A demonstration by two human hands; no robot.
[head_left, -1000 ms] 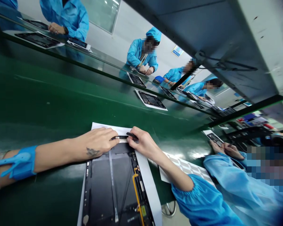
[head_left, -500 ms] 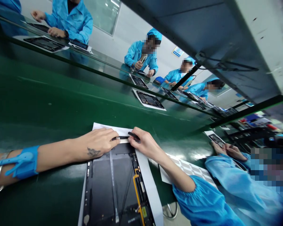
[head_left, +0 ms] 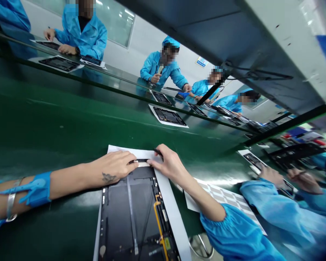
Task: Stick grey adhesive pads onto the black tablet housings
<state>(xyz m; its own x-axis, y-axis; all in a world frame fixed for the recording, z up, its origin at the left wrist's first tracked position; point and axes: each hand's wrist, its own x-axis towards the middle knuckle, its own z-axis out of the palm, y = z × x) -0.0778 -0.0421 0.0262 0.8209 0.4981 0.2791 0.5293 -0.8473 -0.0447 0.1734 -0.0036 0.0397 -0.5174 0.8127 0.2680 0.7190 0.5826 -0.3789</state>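
Two hands work at one opened tablet [head_left: 130, 217] on white paper [head_left: 171, 210]: the left hand [head_left: 115, 166] lies flat on its top edge, the right hand [head_left: 170, 167] pinches a thin black tool [head_left: 157, 150] (only the tip shows), green belt [head_left: 43, 119] open beyond.

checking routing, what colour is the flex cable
The flex cable is yellow-orange, best in the head view.

Black strip [head_left: 141, 160] partly hidden under the hands [head_left: 112, 166] [head_left: 170, 168], thin black tip [head_left: 158, 152] too small to name, tablet [head_left: 119, 214] cut off below
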